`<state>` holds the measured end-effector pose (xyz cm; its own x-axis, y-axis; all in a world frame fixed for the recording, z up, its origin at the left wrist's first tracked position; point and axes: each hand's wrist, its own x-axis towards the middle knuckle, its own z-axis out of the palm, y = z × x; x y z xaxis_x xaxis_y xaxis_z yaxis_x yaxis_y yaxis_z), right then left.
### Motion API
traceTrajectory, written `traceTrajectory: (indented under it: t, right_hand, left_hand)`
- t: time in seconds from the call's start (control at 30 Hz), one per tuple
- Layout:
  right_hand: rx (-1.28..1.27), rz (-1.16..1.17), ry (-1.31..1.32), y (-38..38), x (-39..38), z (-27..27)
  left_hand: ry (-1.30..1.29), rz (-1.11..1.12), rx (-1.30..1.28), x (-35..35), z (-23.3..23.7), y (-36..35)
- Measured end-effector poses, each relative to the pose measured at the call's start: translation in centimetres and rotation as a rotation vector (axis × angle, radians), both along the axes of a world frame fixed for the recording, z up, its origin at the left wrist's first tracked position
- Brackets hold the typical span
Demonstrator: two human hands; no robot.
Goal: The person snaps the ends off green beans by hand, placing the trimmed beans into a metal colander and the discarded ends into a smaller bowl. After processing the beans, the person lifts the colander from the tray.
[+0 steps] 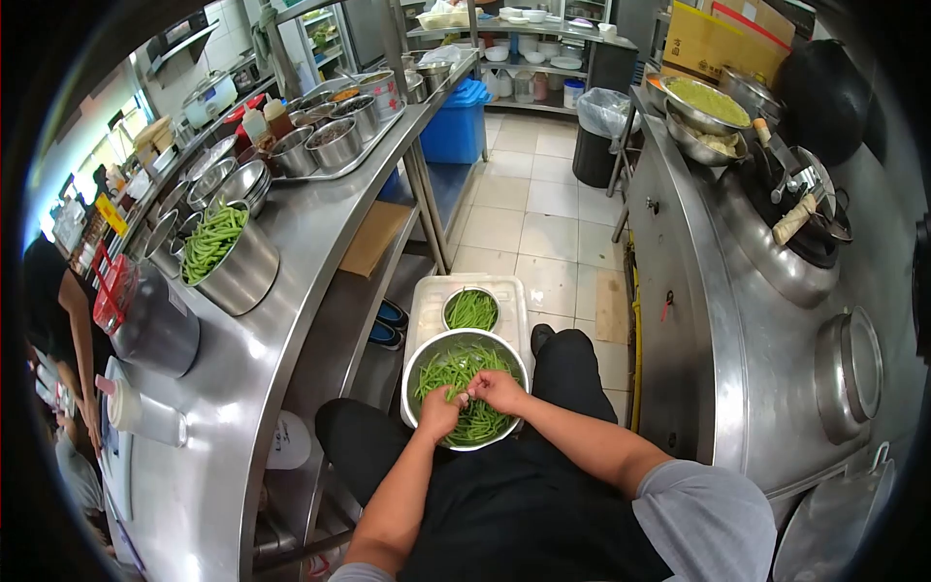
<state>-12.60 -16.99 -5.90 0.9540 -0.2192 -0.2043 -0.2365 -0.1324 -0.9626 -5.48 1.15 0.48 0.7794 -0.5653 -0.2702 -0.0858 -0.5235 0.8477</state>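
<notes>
Between my knees stands a large metal bowl (409,367) heaped with long green beans (451,367). My left hand (441,409) and my right hand (497,390) meet above the heap, fingertips pinched close together. Both appear closed on a green bean, which the fingers mostly hide. Just beyond the large bowl, a smaller round bowl (445,312) holds more green beans (472,309). Both bowls rest on a white plastic stand (424,299).
Along the left runs a steel counter (320,228) with a pot (247,276) of green beans and several metal containers. A steel cooking counter (684,320) with a wok burner lines the right. Farther off are a blue bin (454,126) and a black trash can (593,155). Another person's arm (78,320) shows at far left.
</notes>
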Motion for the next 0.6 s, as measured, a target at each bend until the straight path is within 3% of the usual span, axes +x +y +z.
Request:
traceTrajectory:
  t: [0.07, 0.27, 0.43, 0.5, 0.53, 0.6]
  right_hand:
    - [-0.037, 0.020, -0.096, -0.4, 0.5, -2.1]
    - [-0.168, -0.142, -0.034, -0.2, 0.1, 0.1]
    - [0.229, -0.181, 0.118, 0.2, -0.2, -1.3]
    - [0.116, 0.027, 0.206, 0.0, -0.5, -1.3]
    - [0.127, 0.023, 0.209, 0.0, -0.8, -1.1]
    - [-0.482, 0.208, 0.159, -0.5, -1.3, -0.8]
  left_hand:
    - [-0.017, 0.004, -0.025, 0.2, -0.2, -0.2]
    - [-0.020, -0.095, 0.013, 0.4, 0.0, 0.4]
    - [-0.340, -0.223, 0.234, 0.3, 1.1, 1.0]
    - [-0.413, -0.231, 0.290, 1.2, 1.9, 1.4]
    - [-0.480, -0.236, 0.347, 1.5, 2.4, 1.9]
    - [-0.529, -0.146, 0.319, 2.7, 2.6, 2.9]
